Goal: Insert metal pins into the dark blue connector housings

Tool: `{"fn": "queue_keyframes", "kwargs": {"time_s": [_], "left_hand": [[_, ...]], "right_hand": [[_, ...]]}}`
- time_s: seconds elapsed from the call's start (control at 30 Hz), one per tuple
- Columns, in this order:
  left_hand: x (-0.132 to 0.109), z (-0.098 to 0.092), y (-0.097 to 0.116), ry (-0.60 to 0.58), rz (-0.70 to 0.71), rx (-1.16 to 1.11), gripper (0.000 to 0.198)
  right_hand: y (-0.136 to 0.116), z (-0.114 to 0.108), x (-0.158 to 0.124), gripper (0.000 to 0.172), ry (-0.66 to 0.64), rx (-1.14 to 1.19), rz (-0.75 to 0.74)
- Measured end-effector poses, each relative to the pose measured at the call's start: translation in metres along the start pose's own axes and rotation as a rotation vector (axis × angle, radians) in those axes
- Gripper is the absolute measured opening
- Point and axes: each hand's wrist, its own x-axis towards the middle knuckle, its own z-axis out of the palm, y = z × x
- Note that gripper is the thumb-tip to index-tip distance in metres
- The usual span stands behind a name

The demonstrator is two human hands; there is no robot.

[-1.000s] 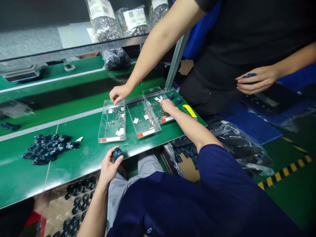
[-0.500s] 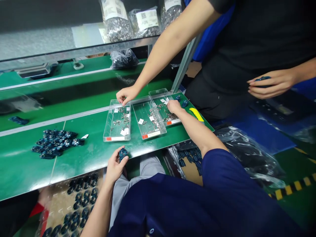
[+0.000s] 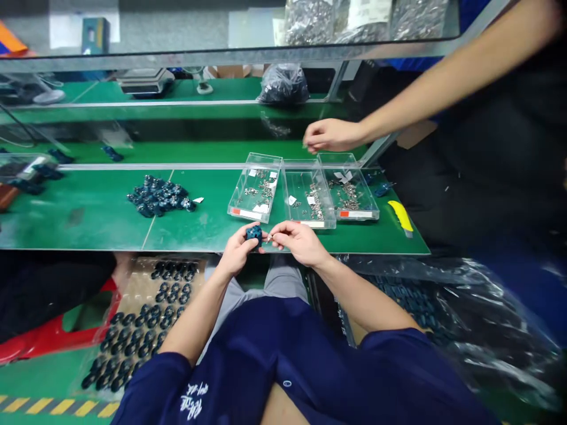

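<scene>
My left hand [image 3: 237, 251] holds a small dark blue part [image 3: 254, 234] at the bench's front edge. My right hand [image 3: 299, 243] meets it from the right, its fingertips pinching a tiny silver metal piece [image 3: 269, 236] against the blue part. Three clear plastic trays stand just beyond my hands, holding small silver parts and white paper slips: one [image 3: 254, 188] on the left, one [image 3: 308, 193] in the middle and one [image 3: 348, 186] on the right. A co-worker's hand [image 3: 330, 136] hovers behind the trays, apart from mine.
A heap of blue parts [image 3: 159, 196] lies on the green bench [image 3: 88, 218] left of the trays. A yellow-handled knife [image 3: 401, 215] lies to their right. Below the bench stand a tray of blue parts [image 3: 146, 313] and a plastic bag [image 3: 460, 313].
My right hand has moved from the right tray to my left hand. The co-worker's hand has lifted off the left tray. My view has turned, squaring the bench.
</scene>
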Motion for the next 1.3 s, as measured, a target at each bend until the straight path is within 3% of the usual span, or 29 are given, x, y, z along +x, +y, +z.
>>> {"fn": "queue_keyframes", "kwargs": {"time_s": [0.13,0.23,0.47,0.73,0.83,0.9,1.0,1.13,1.2,1.3], "left_hand": [[-0.01,-0.008,0.002,-0.006,0.002,0.043,0.052],[-0.013,-0.014,-0.002,-0.028,0.005,0.045,0.05],[-0.013,-0.018,-0.003,-0.059,-0.007,0.064,0.052],[-0.016,-0.011,0.005,-0.049,0.028,0.309,0.038],[-0.014,-0.012,0.0,0.016,0.027,0.346,0.032],[-0.013,-0.015,-0.004,0.046,0.016,0.288,0.029],[-0.011,-0.025,-0.009,0.074,-0.006,0.133,0.029],[-0.013,-0.046,-0.012,0.09,-0.022,0.017,0.036],[-0.015,-0.058,-0.013,0.115,-0.015,0.014,0.041],[-0.019,-0.073,-0.014,0.18,-0.012,0.064,0.045]], "right_hand": [[0.004,0.02,0.011,0.011,-0.063,-0.159,-0.197],[0.007,0.025,0.016,0.01,-0.071,-0.229,-0.224],[0.011,0.025,0.019,0.011,-0.044,-0.294,-0.207],[0.009,0.025,0.02,0.013,0.013,-0.402,-0.242],[0.018,0.026,0.022,0.015,0.012,-0.333,-0.169],[0.024,0.024,0.033,0.018,-0.069,-0.247,-0.066],[0.025,0.007,0.076,0.019,-0.104,-0.326,0.021],[0.018,-0.03,0.174,0.023,0.165,-0.941,-0.005],[0.018,-0.044,0.22,0.023,0.164,-1.151,0.058],[0.03,-0.052,0.264,0.011,0.073,-1.231,0.129]]}}
